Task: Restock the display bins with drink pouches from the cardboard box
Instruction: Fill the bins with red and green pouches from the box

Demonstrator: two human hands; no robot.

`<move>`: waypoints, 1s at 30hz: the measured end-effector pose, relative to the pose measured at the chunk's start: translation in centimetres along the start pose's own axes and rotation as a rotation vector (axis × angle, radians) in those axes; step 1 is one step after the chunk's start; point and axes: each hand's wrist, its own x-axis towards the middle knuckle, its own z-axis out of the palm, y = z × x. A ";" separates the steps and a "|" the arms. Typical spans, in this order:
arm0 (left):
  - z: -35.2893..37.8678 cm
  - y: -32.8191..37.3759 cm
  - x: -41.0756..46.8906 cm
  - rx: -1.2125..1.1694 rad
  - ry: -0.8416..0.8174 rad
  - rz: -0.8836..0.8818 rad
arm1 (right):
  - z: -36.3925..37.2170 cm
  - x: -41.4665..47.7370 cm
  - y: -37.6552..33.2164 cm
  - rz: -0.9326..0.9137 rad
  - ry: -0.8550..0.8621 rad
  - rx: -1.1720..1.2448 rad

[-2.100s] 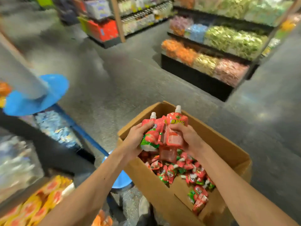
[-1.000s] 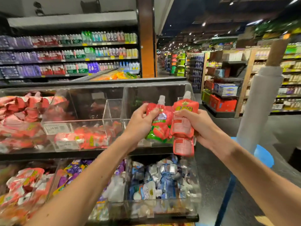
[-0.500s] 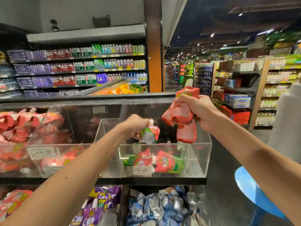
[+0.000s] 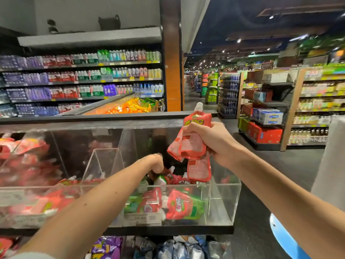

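A clear acrylic display bin (image 4: 225, 202) stands on the black shelf in front of me, with a few red-and-green drink pouches (image 4: 179, 204) lying on its floor. My left hand (image 4: 154, 162) reaches down into the bin, its fingers curled round a red-and-green pouch (image 4: 162, 180) just above the others. My right hand (image 4: 212, 141) hovers over the bin's right half and grips a bunch of red pouches (image 4: 192, 146), spouts up, with one hanging lower. The cardboard box is out of view.
To the left, neighbouring clear bins (image 4: 28, 165) hold red pouches. Lower bins hold purple packs (image 4: 106, 247) and blue-white pouches (image 4: 177, 247). A blue round stand (image 4: 283, 238) and a white roll (image 4: 330, 165) are at the right. Bottle shelves (image 4: 84, 79) stand behind.
I turned from the cardboard box to the display bins. My left hand has sunk lower into the clear bin with its pouch. My right hand stays above with its bunch.
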 end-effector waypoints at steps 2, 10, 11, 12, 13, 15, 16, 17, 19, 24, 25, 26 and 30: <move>0.0 0.0 0.3 0.172 0.036 0.009 | -0.1 -0.1 0.3 -0.005 -0.004 -0.013; -2.7 0.4 -3.7 0.080 0.207 0.259 | -0.1 -0.9 0.1 -0.022 0.017 -0.002; -3.6 0.3 -5.1 -0.148 0.204 0.325 | 0.1 -1.1 0.0 -0.025 0.011 0.010; -4.5 0.2 -6.7 -0.376 0.190 0.389 | 0.4 -1.3 0.0 -0.027 0.004 0.017; -5.2 -0.1 -8.5 -0.585 0.175 0.443 | 0.7 -1.5 -0.1 -0.026 -0.004 0.021; -6.2 -1.2 -12.0 -0.849 0.106 0.501 | 1.7 -2.1 -0.1 -0.021 -0.018 0.024; -6.4 -1.9 -13.9 -0.885 0.052 0.518 | 2.3 -2.4 0.0 -0.019 -0.025 0.024; -6.3 -2.9 -15.3 -0.876 0.002 0.544 | 3.0 -2.8 0.1 -0.016 -0.034 0.024; -5.5 -5.1 -17.5 -0.839 -0.043 0.625 | 4.8 -3.8 0.2 -0.005 -0.059 0.034; -2.6 -11.7 -20.1 -1.113 -0.003 0.630 | 10.9 -6.2 1.1 0.027 -0.161 0.159; -2.0 -12.9 -20.6 -1.174 0.022 0.599 | 12.3 -6.7 1.4 0.046 -0.186 0.184; -1.5 -14.1 -21.3 -1.213 0.071 0.565 | 13.7 -7.2 1.8 0.070 -0.222 0.224; 0.2 -19.1 -24.0 -1.371 0.265 0.395 | 19.2 -8.6 3.6 0.183 -0.441 0.405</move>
